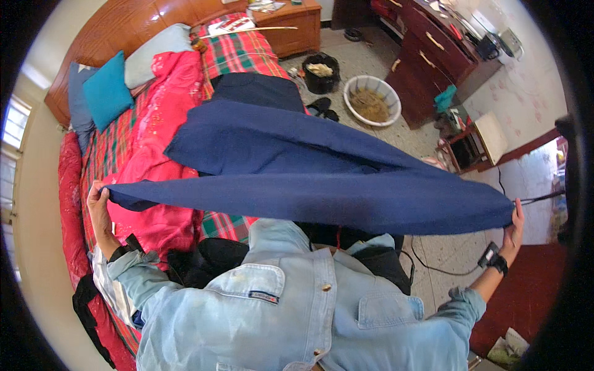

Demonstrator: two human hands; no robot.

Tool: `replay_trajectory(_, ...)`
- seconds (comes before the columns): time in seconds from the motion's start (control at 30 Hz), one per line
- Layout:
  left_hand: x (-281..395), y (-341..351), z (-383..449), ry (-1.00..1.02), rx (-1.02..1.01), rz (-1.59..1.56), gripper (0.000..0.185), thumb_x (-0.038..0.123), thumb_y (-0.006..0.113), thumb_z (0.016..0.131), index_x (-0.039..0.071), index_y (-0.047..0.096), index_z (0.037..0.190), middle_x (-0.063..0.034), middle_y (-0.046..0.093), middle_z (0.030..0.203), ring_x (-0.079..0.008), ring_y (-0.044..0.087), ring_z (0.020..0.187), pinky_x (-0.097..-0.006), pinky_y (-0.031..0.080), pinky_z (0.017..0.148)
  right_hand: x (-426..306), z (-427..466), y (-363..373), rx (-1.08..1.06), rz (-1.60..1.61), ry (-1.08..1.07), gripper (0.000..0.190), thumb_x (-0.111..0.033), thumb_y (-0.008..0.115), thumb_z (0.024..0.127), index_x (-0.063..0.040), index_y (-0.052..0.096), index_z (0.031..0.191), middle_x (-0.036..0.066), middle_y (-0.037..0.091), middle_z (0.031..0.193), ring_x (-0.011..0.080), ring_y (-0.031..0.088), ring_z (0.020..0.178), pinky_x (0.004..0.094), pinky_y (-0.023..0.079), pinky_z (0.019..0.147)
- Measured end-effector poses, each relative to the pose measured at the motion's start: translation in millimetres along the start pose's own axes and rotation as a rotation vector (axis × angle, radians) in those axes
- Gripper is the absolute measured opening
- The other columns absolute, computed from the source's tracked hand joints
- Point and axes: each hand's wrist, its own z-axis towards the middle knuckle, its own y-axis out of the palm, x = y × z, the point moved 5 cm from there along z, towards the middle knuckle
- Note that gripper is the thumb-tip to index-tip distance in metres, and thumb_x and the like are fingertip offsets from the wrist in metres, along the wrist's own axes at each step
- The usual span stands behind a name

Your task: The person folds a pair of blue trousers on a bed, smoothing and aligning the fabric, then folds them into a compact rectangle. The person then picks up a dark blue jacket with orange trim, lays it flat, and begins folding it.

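Observation:
A pair of navy-blue trousers (297,197) is stretched sideways in front of my chest. My left hand (97,197) pinches the end of one leg, above the red bedding. At the opposite end, my right hand (513,227) grips the garment out past the bed, over the floor side. The other trouser leg spreads farther off, its open end lying towards the red blanket (162,116). Just beyond it, a dark folded cloth (257,90) rests on the plaid bedsheet (241,46).
Pillows and a teal cushion (106,92) lean near the wooden headboard (97,46). On the floor stand a black bucket (320,83), a white basin (394,106) with brownish contents, and dark shoes (320,105). A drawer cabinet (429,51) lines the right. A cable (441,271) trails from my right wrist.

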Motion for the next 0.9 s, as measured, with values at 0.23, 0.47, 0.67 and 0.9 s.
replay_trajectory(0.23,33,17,7,0.051,0.049,-0.3,0.018,0.02,0.064,0.096,0.005,0.06,0.105,-0.0048,0.06,0.106,-0.014,0.056,0.098,-0.0274,0.042,0.088,0,-32,-5,0.024,-0.362,0.1,0.052,-0.026,0.068,0.093,0.006,0.053,0.131,0.011,0.064,0.119,0.0191,0.061,0.107,0.0321,0.046,0.097)
replay_trajectory(0.47,29,147,117,-0.014,0.015,0.164,0.017,0.02,0.069,0.092,0.004,0.067,0.099,0.0008,0.063,0.09,-0.0096,0.056,0.085,-0.0245,0.044,0.077,42,26,-18,0.103,-0.373,0.169,0.038,-0.013,0.066,0.095,0.004,0.061,0.128,0.008,0.068,0.115,0.0144,0.064,0.1,0.0279,0.05,0.089)
replay_trajectory(0.67,-88,251,225,0.025,0.031,0.338,0.021,0.019,0.077,0.083,0.0,0.069,0.088,-0.0067,0.068,0.074,-0.0157,0.062,0.069,-0.0338,0.05,0.066,78,107,-32,0.115,-0.658,0.061,0.037,-0.016,0.071,0.092,0.004,0.065,0.123,0.007,0.07,0.11,0.013,0.063,0.096,0.0261,0.049,0.089)
replay_trajectory(0.9,-188,265,230,-0.161,0.064,0.485,0.026,0.021,0.077,0.082,-0.001,0.065,0.087,-0.0173,0.067,0.077,-0.0279,0.066,0.074,-0.0401,0.05,0.069,103,165,25,0.06,-0.84,0.032,0.032,-0.018,0.076,0.087,0.006,0.071,0.109,0.006,0.072,0.097,0.0141,0.064,0.084,0.0288,0.052,0.08)
